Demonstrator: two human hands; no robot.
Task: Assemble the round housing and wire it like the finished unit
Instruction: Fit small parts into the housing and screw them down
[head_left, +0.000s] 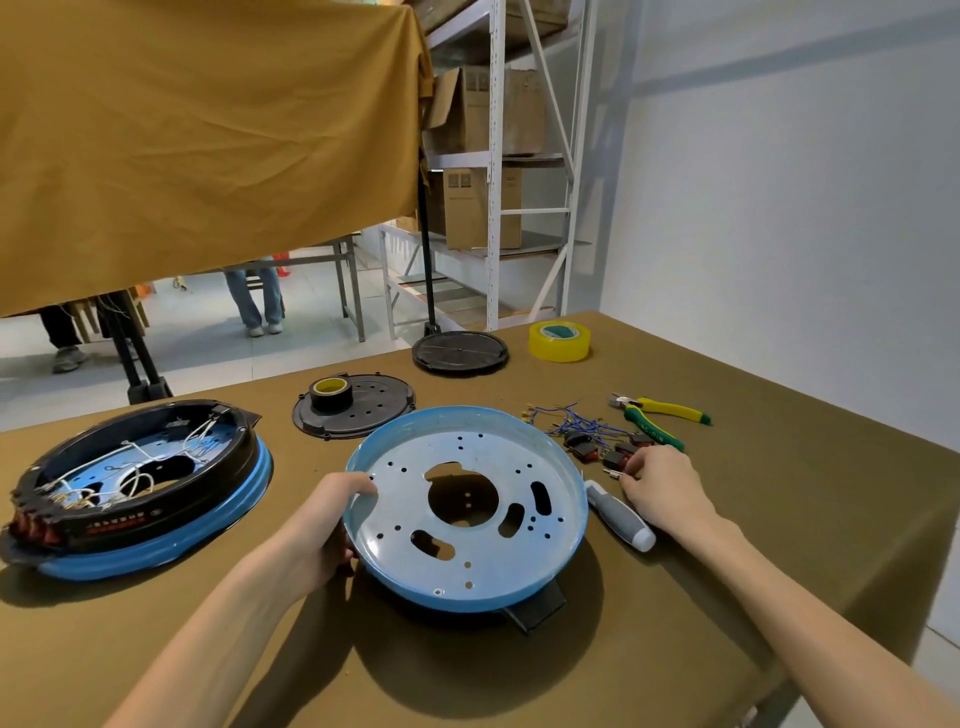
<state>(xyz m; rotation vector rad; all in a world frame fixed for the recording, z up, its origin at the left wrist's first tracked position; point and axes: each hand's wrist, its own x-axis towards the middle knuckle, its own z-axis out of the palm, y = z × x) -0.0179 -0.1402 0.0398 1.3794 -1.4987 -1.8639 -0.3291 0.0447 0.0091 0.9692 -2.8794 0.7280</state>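
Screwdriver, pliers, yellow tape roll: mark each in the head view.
screwdriver (618, 515), head view, on its grey handle.
pliers (655, 421), head view, on the green and yellow grips.
yellow tape roll (560, 347), head view, on its outer side wall.

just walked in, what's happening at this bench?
A person is starting on the blue round pan. The left hand grips its rim, and the right hand reaches to the small switches and wires beside the screwdriver. The pan is bare, with no wiring yet. The finished unit sits to the left.
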